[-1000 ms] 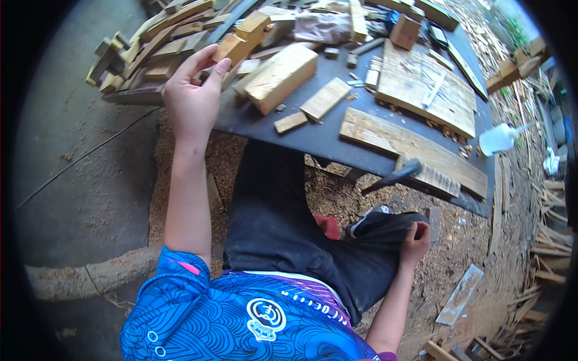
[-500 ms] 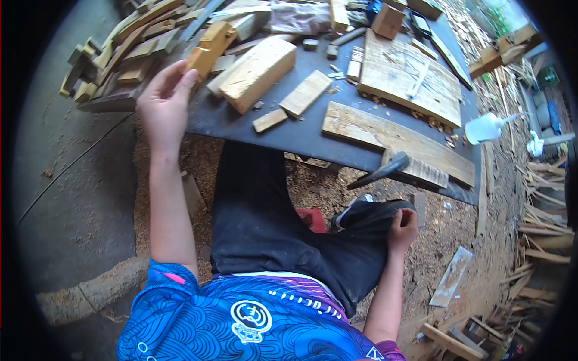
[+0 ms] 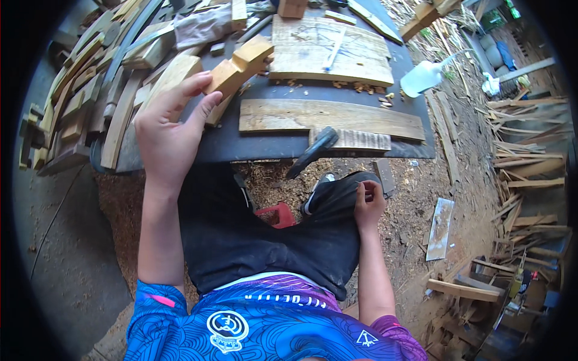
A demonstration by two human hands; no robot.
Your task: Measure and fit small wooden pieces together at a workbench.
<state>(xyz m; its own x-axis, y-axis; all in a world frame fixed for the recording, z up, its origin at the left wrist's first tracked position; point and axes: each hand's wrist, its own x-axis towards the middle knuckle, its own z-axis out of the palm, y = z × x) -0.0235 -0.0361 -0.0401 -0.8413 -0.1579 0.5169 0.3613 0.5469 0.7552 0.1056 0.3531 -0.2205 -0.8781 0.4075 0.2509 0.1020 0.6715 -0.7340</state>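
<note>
My left hand (image 3: 171,126) pinches one end of a notched orange-brown wooden block (image 3: 238,65) between thumb and fingers, holding it tilted above the table. Behind that hand lies a thick pale wooden block (image 3: 180,69), partly hidden. My right hand (image 3: 369,203) rests at my right knee, its fingers loosely curled and nothing visible in them. Near the table's front edge, a dark-handled tool (image 3: 316,150) lies against a short ridged wood strip (image 3: 358,140), beside a long plank (image 3: 325,117).
Farther back on the dark table (image 3: 205,141) lies a wide board (image 3: 301,48) with a white pen-like stick (image 3: 335,49) on it. A white squeeze bottle (image 3: 421,79) stands at the right edge. Scrap wood (image 3: 78,102) is piled at left. Below is a red plastic object (image 3: 280,215).
My left hand has brought the notched block rightward over the table, from the wood pile side. The view has shifted, so the table appears farther left and higher. My right hand stays at the knee.
</note>
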